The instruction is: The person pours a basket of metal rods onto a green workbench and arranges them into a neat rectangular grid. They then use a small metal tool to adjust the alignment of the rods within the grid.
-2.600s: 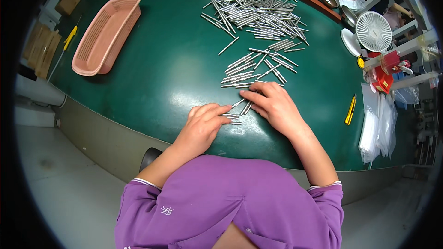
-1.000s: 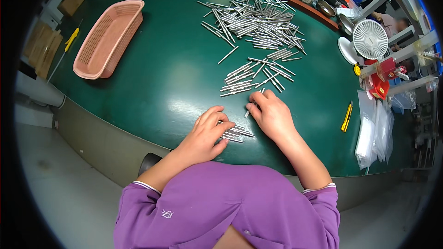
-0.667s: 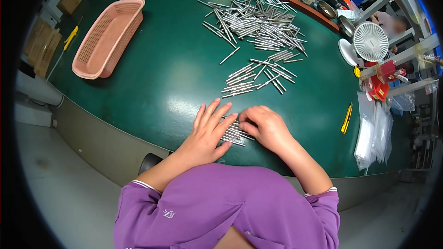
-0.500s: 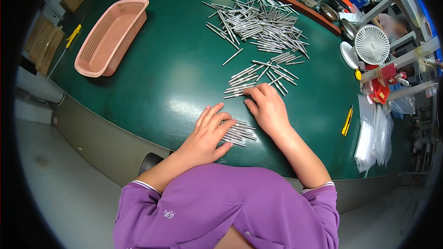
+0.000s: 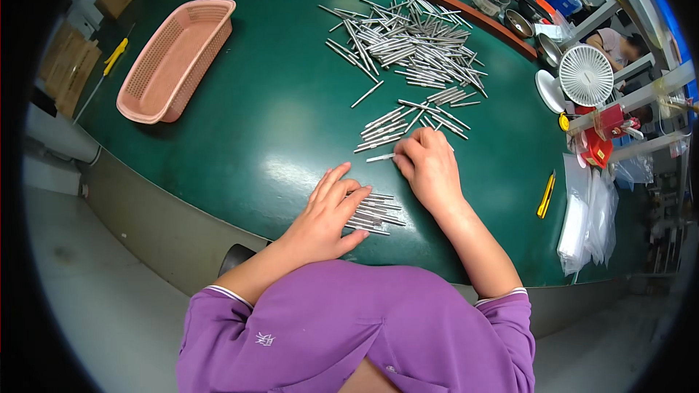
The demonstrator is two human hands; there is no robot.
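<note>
A slim metal rod (image 5: pixel 379 158) sticks out to the left from the pinched thumb and fingers of my right hand (image 5: pixel 431 167), just above the green table. Nearer to me, my left hand (image 5: pixel 325 212) lies with fingers apart over the left ends of a row of metal rods (image 5: pixel 376 212). Its thumb and index finger border that row, and the palm hides part of it. Just beyond my right hand lies a loose group of similar rods (image 5: pixel 382 126). Farther back is a large jumbled pile of rods (image 5: pixel 419 40).
A pink perforated basket (image 5: pixel 175 58) stands at the left, with a yellow-handled tool (image 5: pixel 115 57) beside it. At the right are a yellow cutter (image 5: pixel 547 193), clear plastic bags (image 5: pixel 588 211) and a white fan (image 5: pixel 586 76). A wooden rail (image 5: pixel 502 25) edges the table's back.
My right hand has drawn one rod slightly toward me, away from the loose group. My left hand has stayed over the near row.
</note>
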